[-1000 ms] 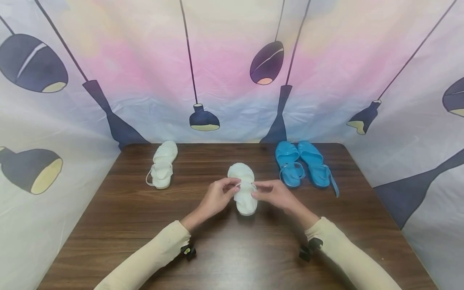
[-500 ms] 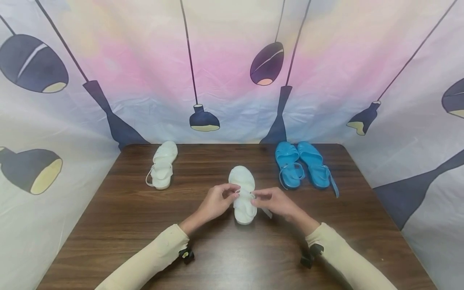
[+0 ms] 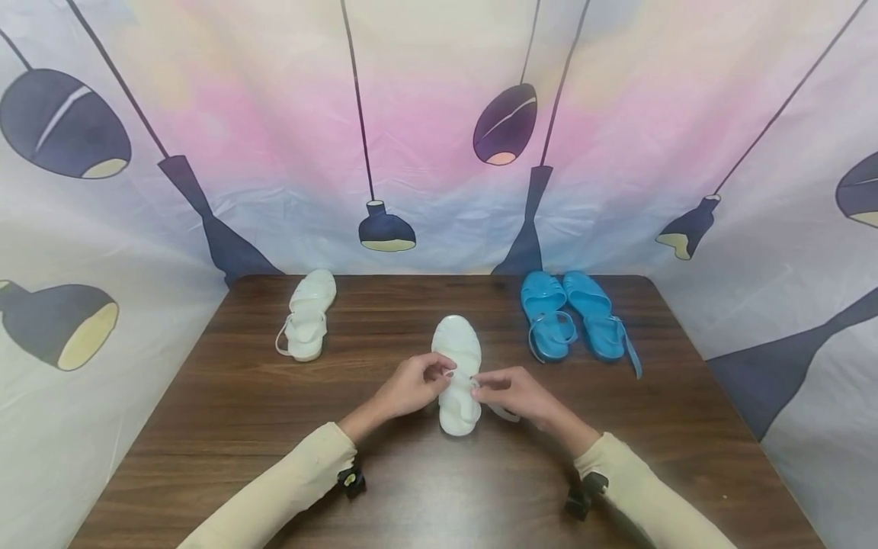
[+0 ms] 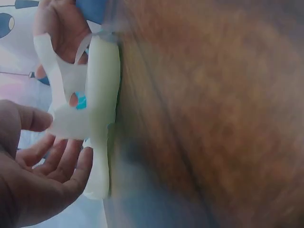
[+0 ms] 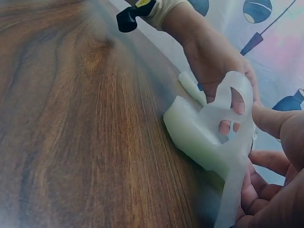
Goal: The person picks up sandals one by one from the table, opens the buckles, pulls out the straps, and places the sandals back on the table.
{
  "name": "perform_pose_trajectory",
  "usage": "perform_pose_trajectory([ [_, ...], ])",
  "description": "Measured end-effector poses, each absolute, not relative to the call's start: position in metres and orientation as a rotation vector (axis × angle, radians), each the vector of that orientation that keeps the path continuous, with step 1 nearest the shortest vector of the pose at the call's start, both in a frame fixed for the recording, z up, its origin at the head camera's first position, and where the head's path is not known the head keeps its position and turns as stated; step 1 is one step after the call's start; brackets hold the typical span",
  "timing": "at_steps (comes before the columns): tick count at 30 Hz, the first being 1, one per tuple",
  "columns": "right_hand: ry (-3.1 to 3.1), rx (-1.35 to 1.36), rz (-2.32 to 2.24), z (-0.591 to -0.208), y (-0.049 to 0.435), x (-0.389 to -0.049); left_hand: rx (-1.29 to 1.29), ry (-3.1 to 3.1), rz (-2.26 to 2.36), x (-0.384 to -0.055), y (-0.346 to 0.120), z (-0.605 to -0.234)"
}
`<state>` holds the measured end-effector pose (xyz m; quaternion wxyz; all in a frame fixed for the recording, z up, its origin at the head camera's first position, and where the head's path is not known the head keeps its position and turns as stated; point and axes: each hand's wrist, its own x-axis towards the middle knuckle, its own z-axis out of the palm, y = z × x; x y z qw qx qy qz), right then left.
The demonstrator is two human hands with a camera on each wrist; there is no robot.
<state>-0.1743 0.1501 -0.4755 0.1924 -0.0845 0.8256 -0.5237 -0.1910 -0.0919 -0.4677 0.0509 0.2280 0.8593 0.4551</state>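
Observation:
A white sandal (image 3: 457, 335) lies at the middle of the table, its toe pointing away from me. My left hand (image 3: 410, 386) pinches the left side of its upper near the ankle opening. In the left wrist view, that thumb (image 4: 35, 118) presses the white side piece against the fingers. On the other side my right hand (image 3: 516, 393) pinches the strap end of the upper. A loose strap (image 5: 231, 197) hangs down past the right fingers in the right wrist view. The sole (image 4: 104, 80) shows edge-on close to the table.
A second white sandal (image 3: 313, 293) stands at the back left of the wooden table (image 3: 384, 305). Two blue sandals, one (image 3: 543, 293) beside the other (image 3: 588, 296), stand at the back right. Behind the table hangs a printed cloth (image 3: 439, 175) with lamp pictures.
Both hands have drawn the white sandal toward me, its heel swinging slightly left. The loose strap has come into view below the right hand. The other sandals stay in place.

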Motion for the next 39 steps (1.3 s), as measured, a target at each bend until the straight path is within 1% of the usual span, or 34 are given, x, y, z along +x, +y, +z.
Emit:
perform_pose_trajectory([
  [8, 2.256, -0.248, -1.504, -0.480, 0.154, -0.173, 0.833, 2.550, 1.309, -0.205, -0.087, -0.464],
  [17, 2.269, -0.214, -1.489, -0.483, 0.157, -0.170, 0.851, 2.492, 1.236, -0.213, -0.080, -0.465],
  [23, 2.310, -0.262, -1.406, -0.485, 0.156, -0.166, 0.900, 2.403, 1.176, -0.218, -0.077, -0.465],
  [31, 2.305, -0.286, -1.413, -0.484, 0.157, -0.168, 0.936, 2.213, 1.181, -0.225, -0.079, -0.465],
  [39, 2.304, -0.270, -1.422, -0.482, 0.160, -0.169, 0.952, 2.196, 1.171, -0.227, -0.081, -0.467],
])
